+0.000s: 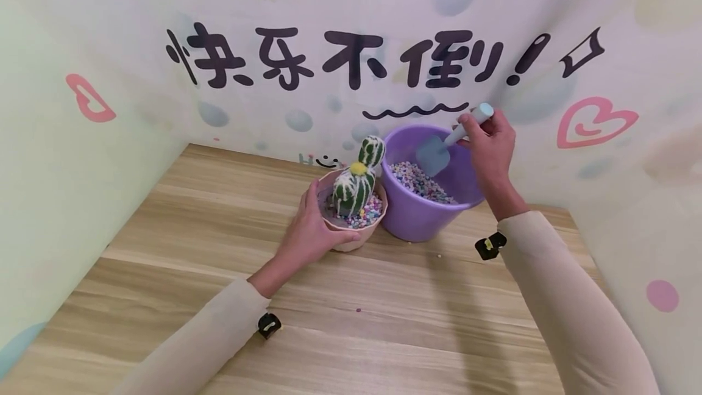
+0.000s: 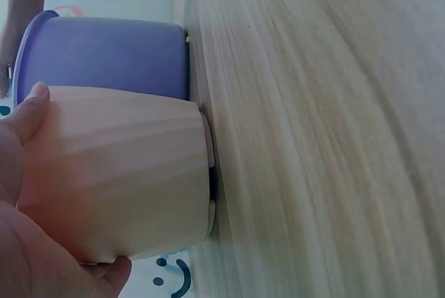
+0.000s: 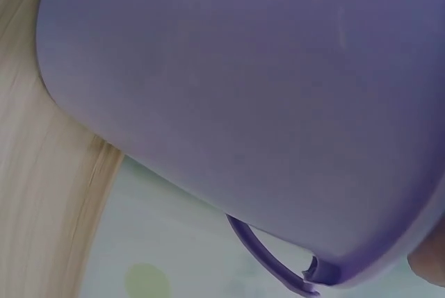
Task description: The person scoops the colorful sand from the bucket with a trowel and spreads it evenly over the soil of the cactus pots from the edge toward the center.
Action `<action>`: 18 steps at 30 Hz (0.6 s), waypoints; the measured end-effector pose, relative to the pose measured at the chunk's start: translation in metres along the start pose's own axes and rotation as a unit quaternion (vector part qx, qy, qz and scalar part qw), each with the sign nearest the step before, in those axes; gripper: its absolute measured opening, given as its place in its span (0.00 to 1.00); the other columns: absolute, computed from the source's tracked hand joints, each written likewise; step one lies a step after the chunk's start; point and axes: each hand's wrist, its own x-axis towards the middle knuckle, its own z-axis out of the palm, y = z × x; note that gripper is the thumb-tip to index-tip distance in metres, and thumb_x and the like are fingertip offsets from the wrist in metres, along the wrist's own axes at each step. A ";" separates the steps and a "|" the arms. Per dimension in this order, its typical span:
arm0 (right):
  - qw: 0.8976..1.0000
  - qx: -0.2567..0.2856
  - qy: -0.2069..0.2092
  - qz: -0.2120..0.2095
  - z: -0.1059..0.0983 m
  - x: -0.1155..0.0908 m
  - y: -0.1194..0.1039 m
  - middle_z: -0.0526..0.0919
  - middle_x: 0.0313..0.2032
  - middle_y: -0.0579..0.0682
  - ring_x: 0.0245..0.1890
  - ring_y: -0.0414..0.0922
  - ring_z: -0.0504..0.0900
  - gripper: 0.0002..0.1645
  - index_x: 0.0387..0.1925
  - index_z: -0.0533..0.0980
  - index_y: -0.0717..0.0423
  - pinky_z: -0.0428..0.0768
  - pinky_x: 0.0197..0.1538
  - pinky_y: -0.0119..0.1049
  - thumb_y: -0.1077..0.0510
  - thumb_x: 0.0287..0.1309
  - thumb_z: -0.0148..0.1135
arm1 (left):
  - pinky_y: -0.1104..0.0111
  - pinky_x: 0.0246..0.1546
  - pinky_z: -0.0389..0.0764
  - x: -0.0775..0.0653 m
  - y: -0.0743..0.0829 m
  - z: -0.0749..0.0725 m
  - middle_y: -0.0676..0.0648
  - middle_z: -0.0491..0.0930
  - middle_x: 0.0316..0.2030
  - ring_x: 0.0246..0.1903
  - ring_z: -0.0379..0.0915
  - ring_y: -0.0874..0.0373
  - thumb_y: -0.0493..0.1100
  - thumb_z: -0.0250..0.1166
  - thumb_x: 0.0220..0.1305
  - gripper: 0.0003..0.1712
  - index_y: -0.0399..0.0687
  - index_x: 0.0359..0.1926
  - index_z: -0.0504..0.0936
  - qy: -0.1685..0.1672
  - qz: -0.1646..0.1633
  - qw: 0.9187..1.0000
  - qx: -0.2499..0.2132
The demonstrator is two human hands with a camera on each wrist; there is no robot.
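Bright, diffuse light filled the head view; a soft-edged shadow (image 1: 466,322) crossed the tabletop (image 1: 219,218) on the near side of the right hand (image 1: 493,145). Wide-angle stretching splayed the walls (image 1: 44,139) beyond both hands. The left wrist view looked dimmer and cooler, the pot (image 2: 118,166) darkening from the left hand's (image 2: 28,242) thumb toward its fingers. Beside the right hand, the bucket (image 3: 229,89) appeared dim, soft and low in detail.

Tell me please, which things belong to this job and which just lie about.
In the job: right hand, scoop, bucket, beads, left hand, pot, cactus.

Lying about: dark red speck and pale speck on the table, perhaps spilled beads.
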 end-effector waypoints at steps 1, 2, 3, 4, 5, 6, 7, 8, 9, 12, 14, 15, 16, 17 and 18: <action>1.000 0.000 -0.004 0.002 0.001 0.001 0.001 0.84 0.32 0.47 0.34 0.43 0.85 0.08 0.36 0.78 0.55 0.84 0.34 0.29 0.58 0.57 0.69 | 0.45 0.64 0.65 0.000 0.000 0.001 0.39 0.48 0.74 0.68 0.56 0.38 0.66 0.80 0.34 0.79 0.51 0.77 0.37 0.001 0.000 1.000 0.000; 1.000 -0.001 -0.010 0.004 0.001 0.001 0.002 0.84 0.32 0.47 0.34 0.43 0.85 0.08 0.37 0.78 0.55 0.84 0.34 0.29 0.58 0.57 0.69 | 0.45 0.64 0.65 0.000 0.000 0.001 0.39 0.48 0.74 0.68 0.56 0.38 0.67 0.80 0.34 0.79 0.51 0.77 0.37 0.003 -0.001 1.000 0.001; 1.000 -0.002 -0.016 0.006 0.002 0.001 0.003 0.84 0.32 0.47 0.34 0.43 0.85 0.08 0.37 0.78 0.55 0.84 0.35 0.30 0.58 0.57 0.69 | 0.45 0.64 0.65 0.000 0.001 0.002 0.39 0.48 0.74 0.68 0.56 0.38 0.67 0.80 0.34 0.79 0.50 0.77 0.37 0.003 -0.002 1.000 0.001; 1.000 -0.007 -0.022 0.008 0.002 0.001 0.004 0.84 0.33 0.47 0.34 0.43 0.85 0.08 0.37 0.78 0.55 0.84 0.35 0.30 0.58 0.57 0.69 | 0.45 0.64 0.65 0.000 0.001 0.002 0.39 0.48 0.74 0.68 0.56 0.38 0.67 0.80 0.34 0.79 0.50 0.77 0.37 0.005 -0.002 1.000 0.001; 1.000 -0.009 -0.028 0.011 0.003 0.001 0.004 0.84 0.33 0.47 0.34 0.43 0.85 0.08 0.37 0.78 0.56 0.84 0.35 0.29 0.58 0.58 0.68 | 0.45 0.64 0.65 0.000 0.001 0.002 0.39 0.48 0.74 0.68 0.56 0.38 0.67 0.79 0.34 0.79 0.50 0.77 0.37 0.005 -0.003 1.000 0.001; 0.999 -0.006 -0.034 0.013 0.004 0.001 0.005 0.84 0.33 0.47 0.35 0.43 0.85 0.08 0.37 0.78 0.56 0.84 0.36 0.30 0.59 0.58 0.68 | 0.45 0.64 0.65 -0.001 0.001 0.002 0.39 0.48 0.74 0.68 0.56 0.38 0.67 0.79 0.34 0.79 0.50 0.77 0.37 0.005 -0.003 1.000 0.000; 0.999 -0.005 -0.041 0.015 0.005 0.001 0.006 0.84 0.33 0.48 0.35 0.43 0.85 0.09 0.38 0.78 0.57 0.84 0.36 0.30 0.59 0.58 0.68 | 0.45 0.64 0.66 -0.001 0.002 0.002 0.39 0.48 0.74 0.68 0.56 0.38 0.67 0.79 0.34 0.79 0.50 0.77 0.37 0.005 -0.003 1.000 0.000; 0.999 -0.004 -0.048 0.019 0.005 0.001 0.007 0.84 0.33 0.48 0.35 0.43 0.85 0.09 0.39 0.78 0.58 0.85 0.37 0.30 0.59 0.58 0.68 | 0.45 0.64 0.66 -0.001 0.002 0.002 0.39 0.48 0.74 0.68 0.56 0.38 0.67 0.79 0.35 0.79 0.50 0.77 0.37 0.005 -0.002 1.000 -0.001; 0.998 -0.006 -0.053 0.022 0.006 0.001 0.008 0.84 0.34 0.48 0.36 0.43 0.85 0.11 0.40 0.77 0.59 0.85 0.37 0.30 0.59 0.58 0.68 | 0.45 0.64 0.66 -0.001 0.002 0.002 0.39 0.48 0.74 0.68 0.56 0.38 0.66 0.80 0.35 0.79 0.50 0.77 0.37 0.006 0.000 1.000 -0.003; 0.997 -0.002 -0.067 0.033 0.007 0.001 0.012 0.84 0.36 0.49 0.38 0.44 0.85 0.14 0.43 0.75 0.61 0.85 0.39 0.31 0.58 0.59 0.67 | 0.45 0.64 0.66 -0.002 0.002 0.002 0.39 0.49 0.74 0.68 0.56 0.38 0.66 0.80 0.35 0.79 0.50 0.77 0.37 0.008 0.005 1.000 -0.005; 0.996 -0.003 -0.074 0.044 0.007 0.002 0.013 0.84 0.38 0.50 0.39 0.45 0.85 0.15 0.45 0.74 0.61 0.85 0.40 0.31 0.57 0.60 0.66 | 0.45 0.64 0.65 -0.002 0.001 0.002 0.39 0.49 0.74 0.68 0.56 0.38 0.66 0.80 0.35 0.79 0.50 0.77 0.37 0.010 0.008 1.000 -0.004; 0.996 0.000 -0.076 0.047 0.007 0.002 0.013 0.84 0.38 0.50 0.40 0.45 0.85 0.15 0.45 0.74 0.61 0.85 0.40 0.31 0.57 0.60 0.66 | 0.45 0.64 0.65 -0.002 0.001 0.002 0.39 0.49 0.74 0.68 0.56 0.38 0.66 0.80 0.35 0.79 0.50 0.77 0.38 0.011 0.009 1.000 -0.004; 0.996 0.005 -0.079 0.050 0.006 0.003 0.013 0.84 0.38 0.51 0.40 0.45 0.85 0.15 0.45 0.74 0.60 0.84 0.40 0.31 0.57 0.61 0.65 | 0.45 0.64 0.65 -0.002 0.001 0.002 0.39 0.48 0.74 0.68 0.56 0.38 0.66 0.80 0.35 0.79 0.50 0.77 0.38 0.012 0.010 1.000 -0.002; 0.995 0.010 -0.082 0.052 0.006 0.003 0.014 0.84 0.39 0.51 0.41 0.46 0.85 0.14 0.45 0.74 0.60 0.84 0.41 0.31 0.57 0.61 0.65 | 0.45 0.65 0.65 -0.002 0.001 0.002 0.39 0.49 0.74 0.68 0.56 0.38 0.66 0.80 0.34 0.79 0.50 0.77 0.38 0.013 0.011 1.000 -0.002; 0.995 0.018 -0.086 0.054 0.005 0.004 0.014 0.84 0.39 0.51 0.41 0.46 0.85 0.14 0.46 0.73 0.61 0.84 0.41 0.31 0.58 0.62 0.64 | 0.45 0.65 0.65 -0.002 0.001 0.002 0.39 0.49 0.74 0.68 0.56 0.38 0.66 0.80 0.34 0.79 0.50 0.77 0.38 0.015 0.012 1.000 -0.002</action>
